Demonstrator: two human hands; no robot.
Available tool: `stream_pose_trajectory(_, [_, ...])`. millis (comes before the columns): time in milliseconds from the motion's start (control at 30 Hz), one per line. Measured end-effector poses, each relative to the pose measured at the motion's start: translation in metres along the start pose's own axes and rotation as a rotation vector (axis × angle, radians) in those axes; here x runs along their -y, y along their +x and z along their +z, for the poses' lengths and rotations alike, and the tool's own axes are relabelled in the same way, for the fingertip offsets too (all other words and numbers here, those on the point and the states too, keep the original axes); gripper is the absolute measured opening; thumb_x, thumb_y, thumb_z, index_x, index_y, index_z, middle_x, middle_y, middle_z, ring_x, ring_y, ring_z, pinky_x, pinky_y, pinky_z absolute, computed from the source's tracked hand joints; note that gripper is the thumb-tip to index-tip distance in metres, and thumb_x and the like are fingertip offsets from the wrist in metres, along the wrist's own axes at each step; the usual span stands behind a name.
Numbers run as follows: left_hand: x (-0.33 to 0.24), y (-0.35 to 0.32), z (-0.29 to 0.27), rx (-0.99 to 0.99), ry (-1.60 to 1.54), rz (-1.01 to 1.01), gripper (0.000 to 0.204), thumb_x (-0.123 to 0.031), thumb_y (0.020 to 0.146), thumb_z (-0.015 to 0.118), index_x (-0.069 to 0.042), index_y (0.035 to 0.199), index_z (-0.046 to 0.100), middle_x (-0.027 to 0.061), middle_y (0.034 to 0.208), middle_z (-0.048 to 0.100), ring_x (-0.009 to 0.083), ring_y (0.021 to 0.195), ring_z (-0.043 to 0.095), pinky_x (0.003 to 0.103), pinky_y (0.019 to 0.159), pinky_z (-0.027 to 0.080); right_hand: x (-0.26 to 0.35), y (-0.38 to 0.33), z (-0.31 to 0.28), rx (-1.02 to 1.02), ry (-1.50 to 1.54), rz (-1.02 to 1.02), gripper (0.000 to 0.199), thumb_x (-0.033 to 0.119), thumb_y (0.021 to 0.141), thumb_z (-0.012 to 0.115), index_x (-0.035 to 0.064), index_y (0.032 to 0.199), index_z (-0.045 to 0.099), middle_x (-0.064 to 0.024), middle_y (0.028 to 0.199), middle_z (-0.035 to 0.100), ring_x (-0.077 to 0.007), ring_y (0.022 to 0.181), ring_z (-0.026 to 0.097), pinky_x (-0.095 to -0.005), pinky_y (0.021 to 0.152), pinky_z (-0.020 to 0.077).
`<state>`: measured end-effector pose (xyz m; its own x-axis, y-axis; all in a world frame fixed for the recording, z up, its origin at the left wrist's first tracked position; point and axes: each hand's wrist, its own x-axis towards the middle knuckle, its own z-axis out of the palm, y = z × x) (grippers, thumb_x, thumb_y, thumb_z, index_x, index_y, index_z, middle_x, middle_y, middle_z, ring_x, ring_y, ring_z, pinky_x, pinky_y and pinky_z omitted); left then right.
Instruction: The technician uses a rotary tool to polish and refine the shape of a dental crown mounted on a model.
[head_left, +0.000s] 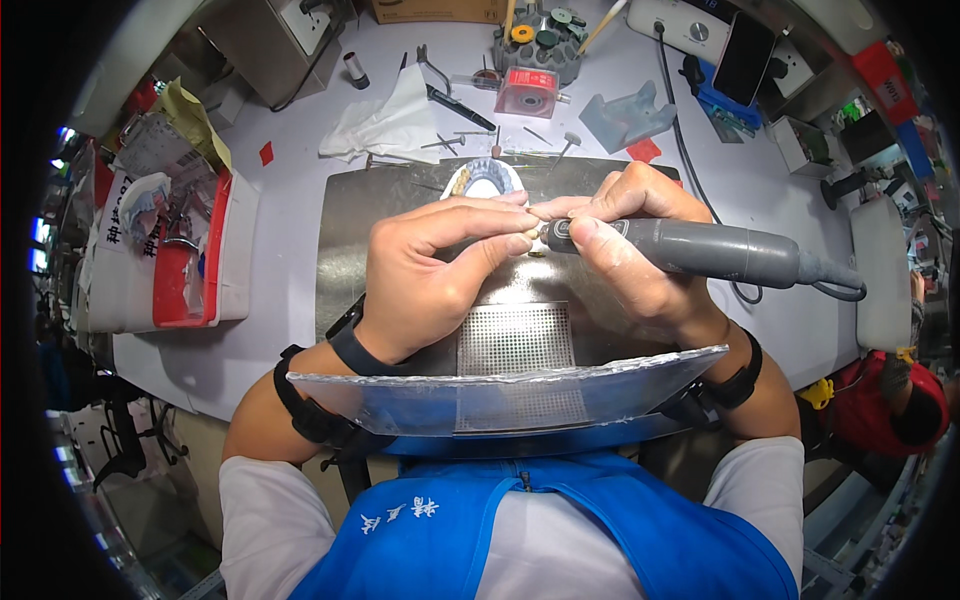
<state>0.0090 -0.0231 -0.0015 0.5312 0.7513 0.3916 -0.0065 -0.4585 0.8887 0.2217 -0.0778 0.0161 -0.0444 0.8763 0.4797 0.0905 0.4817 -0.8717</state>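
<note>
My left hand (pixel 432 268) pinches a small pale, tooth-like piece (pixel 523 237) between thumb and fingertips over the middle of a metal work plate (pixel 345 240). My right hand (pixel 628 235) grips a grey rotary handpiece (pixel 715 250) like a pen. Its tip meets the small piece. The handpiece cable (pixel 690 150) runs off to the right and back up the bench. Just behind my fingers a dental jaw model (pixel 480 180) sits on the plate, partly hidden.
A perforated grille (pixel 515 338) sits in the plate below my hands, with a clear curved shield (pixel 500 395) at the bench edge. A crumpled tissue (pixel 385 125), loose burs, a bur holder (pixel 540 45) and a red box (pixel 528 92) lie behind. White trays (pixel 235 240) stand at left.
</note>
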Motion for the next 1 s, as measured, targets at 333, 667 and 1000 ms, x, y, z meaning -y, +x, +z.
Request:
stream_pose_trajectory(333, [0.004, 0.004, -0.001, -0.068, -0.136, -0.05, 0.019, 0.002, 0.088, 0.072, 0.0, 0.106, 0.076, 0.0149, 0.109, 0.075, 0.0204, 0.106, 0.07, 0.03, 0.095, 0.052, -0.006, 0.004, -0.01, -0.031, 0.22, -0.056, 0.011, 0.003, 0.092, 0.058, 0.0028, 0.083, 0.051, -0.0072, 0.073, 0.059, -0.0098, 0.069, 0.057, -0.0346, 0.077, 0.0565])
stream_pose_trajectory(667, [0.017, 0.003, -0.004, -0.01, -0.453, -0.057, 0.02, 0.003, 0.093, 0.066, 0.003, 0.113, 0.069, 0.0154, 0.109, 0.067, 0.0225, 0.099, 0.067, 0.035, 0.089, 0.057, -0.005, 0.002, -0.007, -0.092, 0.357, -0.162, 0.008, 0.004, 0.092, 0.058, 0.0004, 0.09, 0.051, -0.0072, 0.073, 0.054, -0.0168, 0.079, 0.065, -0.0507, 0.095, 0.057])
stream_pose_trajectory(1000, [0.017, 0.005, -0.003, -0.036, -0.518, -0.068, 0.021, 0.0, 0.093, 0.069, 0.003, 0.113, 0.07, 0.0134, 0.109, 0.067, 0.0198, 0.097, 0.067, 0.034, 0.085, 0.06, -0.004, 0.003, -0.009, -0.092, 0.289, -0.107, 0.009, 0.006, 0.092, 0.061, 0.0005, 0.092, 0.053, -0.0073, 0.074, 0.058, -0.0232, 0.09, 0.072, -0.0373, 0.085, 0.0571])
